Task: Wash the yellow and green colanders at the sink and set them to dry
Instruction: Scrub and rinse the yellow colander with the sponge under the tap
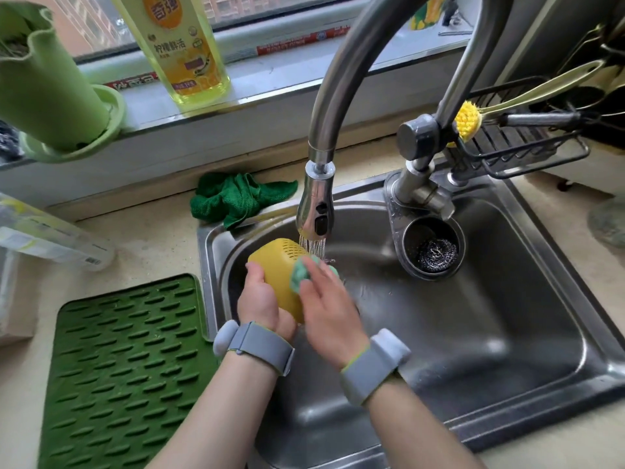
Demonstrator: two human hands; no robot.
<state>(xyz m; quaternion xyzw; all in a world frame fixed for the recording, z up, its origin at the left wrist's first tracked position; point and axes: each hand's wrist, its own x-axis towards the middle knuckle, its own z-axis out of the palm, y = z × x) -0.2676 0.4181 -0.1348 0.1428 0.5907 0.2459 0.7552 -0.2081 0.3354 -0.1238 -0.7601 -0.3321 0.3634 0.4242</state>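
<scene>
Over the steel sink (490, 333) my left hand (262, 299) grips the yellow colander (280, 265), turned bottom-up so its perforated base faces the tap. Water streams from the faucet head (314, 204) onto its far edge. My right hand (326, 306) presses a pale green sponge (299, 272) against the colander's side. The green colander is not in view.
A green ribbed drying mat (125, 374) lies left of the sink. A green cloth (236, 198) sits at the sink's back rim. On the sill stand a yellow detergent bottle (182, 49) and a green holder (50, 89). A steel scourer (436, 255) sits in a cup; a wire rack (517, 147) holds a brush.
</scene>
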